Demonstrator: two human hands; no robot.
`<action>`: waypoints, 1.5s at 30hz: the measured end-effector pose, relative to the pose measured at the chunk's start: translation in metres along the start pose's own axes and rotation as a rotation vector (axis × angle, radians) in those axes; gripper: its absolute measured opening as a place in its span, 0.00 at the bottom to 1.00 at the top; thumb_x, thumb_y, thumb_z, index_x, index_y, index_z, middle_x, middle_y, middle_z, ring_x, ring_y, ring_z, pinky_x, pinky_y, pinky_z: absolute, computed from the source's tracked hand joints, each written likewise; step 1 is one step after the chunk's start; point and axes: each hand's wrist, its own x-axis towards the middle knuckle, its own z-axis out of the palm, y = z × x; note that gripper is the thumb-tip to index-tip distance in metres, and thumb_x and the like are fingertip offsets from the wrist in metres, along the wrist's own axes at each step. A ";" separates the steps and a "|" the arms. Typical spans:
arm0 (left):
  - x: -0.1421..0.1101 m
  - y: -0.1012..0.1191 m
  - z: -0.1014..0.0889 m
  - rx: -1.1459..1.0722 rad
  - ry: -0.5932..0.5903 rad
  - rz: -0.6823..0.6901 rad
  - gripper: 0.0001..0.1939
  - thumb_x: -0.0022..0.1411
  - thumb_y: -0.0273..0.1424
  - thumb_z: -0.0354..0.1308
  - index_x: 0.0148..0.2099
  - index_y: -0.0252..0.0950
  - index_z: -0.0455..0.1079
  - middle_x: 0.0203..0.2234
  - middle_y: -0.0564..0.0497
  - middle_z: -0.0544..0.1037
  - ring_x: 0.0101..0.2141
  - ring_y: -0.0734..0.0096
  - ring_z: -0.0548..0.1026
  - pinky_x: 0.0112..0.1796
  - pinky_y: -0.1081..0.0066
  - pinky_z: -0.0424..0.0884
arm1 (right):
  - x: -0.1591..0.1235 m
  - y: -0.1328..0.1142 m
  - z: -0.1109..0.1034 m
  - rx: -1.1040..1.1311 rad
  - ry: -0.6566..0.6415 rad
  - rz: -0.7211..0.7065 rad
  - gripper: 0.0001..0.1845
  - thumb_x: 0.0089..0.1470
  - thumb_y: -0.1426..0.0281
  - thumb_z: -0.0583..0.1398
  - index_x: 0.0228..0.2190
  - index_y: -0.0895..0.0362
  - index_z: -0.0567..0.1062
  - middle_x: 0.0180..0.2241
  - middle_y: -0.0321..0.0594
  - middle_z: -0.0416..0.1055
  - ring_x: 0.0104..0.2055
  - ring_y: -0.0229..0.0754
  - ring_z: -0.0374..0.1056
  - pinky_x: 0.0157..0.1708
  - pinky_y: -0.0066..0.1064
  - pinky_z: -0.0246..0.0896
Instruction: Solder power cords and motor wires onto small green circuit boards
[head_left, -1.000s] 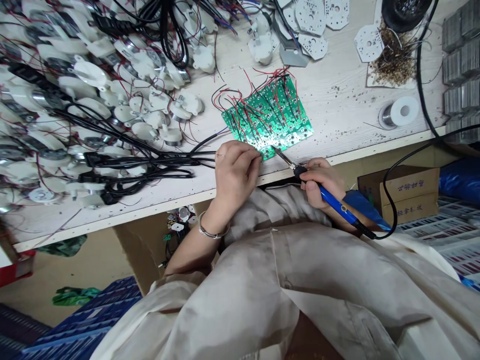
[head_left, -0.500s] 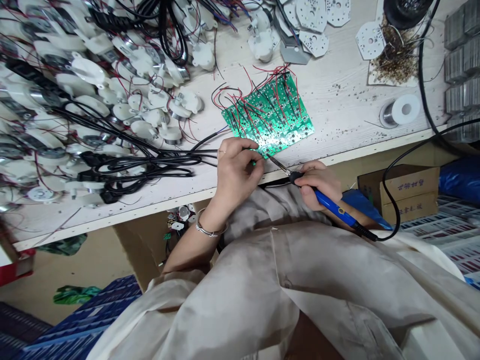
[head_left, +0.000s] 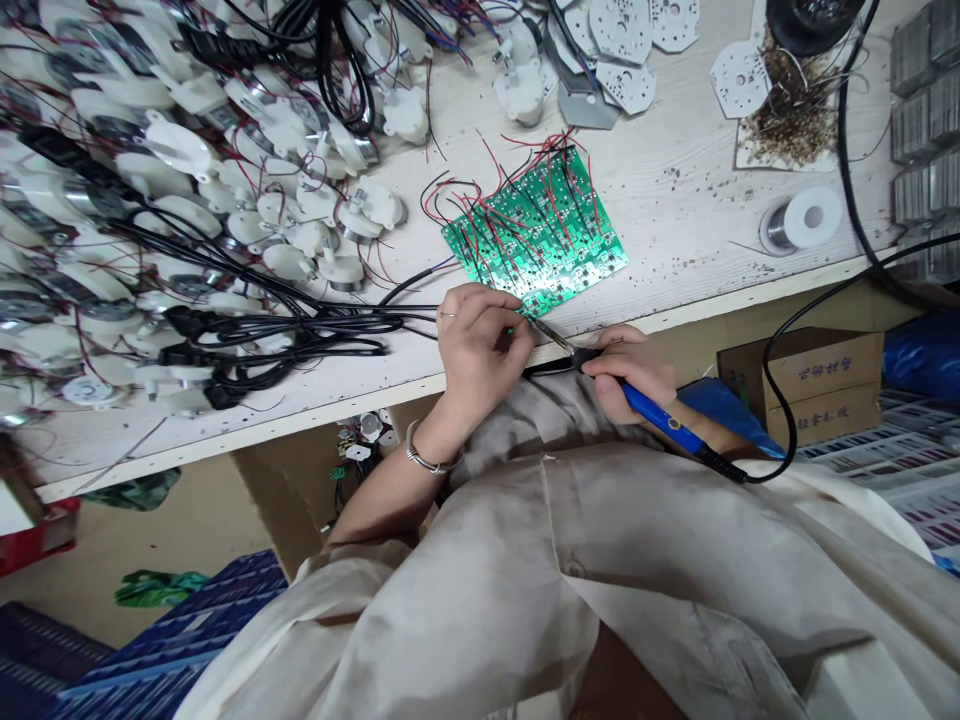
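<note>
Taking the board as the dial's centre and the top of the view as 12, the pale wood-grain desk (head_left: 660,230) spreads across the upper view, its front edge slanting up to the right. A heap of white plastic housings with silvery metal parts (head_left: 184,213) covers it towards 9 o'clock. The looped black power cords (head_left: 360,322) lie between 8 and 9. The flat green circuit board (head_left: 570,235) rests tilted on the desk, its lowest corner near the front edge.

At 7 o'clock the left hand (head_left: 484,340) bends over the board's lower left corner, thumb and forefinger curled towards each other; I cannot tell whether they pinch anything. Between 4 and 5, the right hand (head_left: 630,372) has its fingers wrapped round the blue-handled soldering iron (head_left: 660,418). The white spool of grey solder wire (head_left: 814,218) stands at 3 o'clock. Thin red and black wires (head_left: 480,205) fan over the board. Smallest, the iron's slim metal tip (head_left: 540,328) points to the board's lower edge at 6 o'clock, just beside the left fingers; contact is too small to tell.
</note>
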 end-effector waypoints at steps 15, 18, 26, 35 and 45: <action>0.002 -0.002 0.000 0.030 -0.045 0.021 0.06 0.61 0.27 0.58 0.31 0.40 0.70 0.37 0.50 0.80 0.43 0.59 0.74 0.48 0.53 0.69 | 0.004 0.006 -0.004 -0.099 0.188 0.020 0.09 0.64 0.68 0.56 0.44 0.51 0.74 0.23 0.31 0.74 0.23 0.37 0.71 0.33 0.36 0.76; 0.003 -0.001 -0.001 0.040 -0.050 0.021 0.06 0.61 0.27 0.59 0.31 0.40 0.70 0.37 0.50 0.80 0.43 0.59 0.74 0.47 0.54 0.69 | 0.010 0.021 -0.010 -0.254 0.217 0.037 0.12 0.64 0.64 0.58 0.48 0.49 0.73 0.31 0.37 0.79 0.32 0.43 0.77 0.35 0.40 0.77; 0.006 -0.003 -0.003 0.028 -0.096 0.050 0.06 0.62 0.26 0.58 0.31 0.40 0.72 0.37 0.48 0.80 0.43 0.59 0.73 0.46 0.55 0.69 | 0.014 0.039 -0.015 -0.434 0.099 0.289 0.19 0.69 0.63 0.54 0.59 0.50 0.65 0.47 0.47 0.79 0.48 0.44 0.76 0.47 0.41 0.78; 0.006 -0.018 -0.009 0.000 -0.131 0.180 0.05 0.65 0.29 0.57 0.35 0.40 0.73 0.38 0.48 0.79 0.43 0.60 0.74 0.46 0.56 0.71 | 0.005 0.036 -0.013 -0.461 0.142 0.215 0.19 0.68 0.64 0.54 0.58 0.49 0.65 0.43 0.44 0.78 0.44 0.46 0.76 0.45 0.44 0.77; -0.002 -0.025 -0.039 0.080 -0.285 0.427 0.05 0.69 0.29 0.58 0.44 0.39 0.75 0.42 0.45 0.81 0.46 0.61 0.77 0.48 0.59 0.74 | -0.002 0.041 -0.008 -0.459 0.252 0.081 0.22 0.61 0.69 0.58 0.57 0.52 0.69 0.34 0.41 0.79 0.33 0.44 0.76 0.36 0.39 0.75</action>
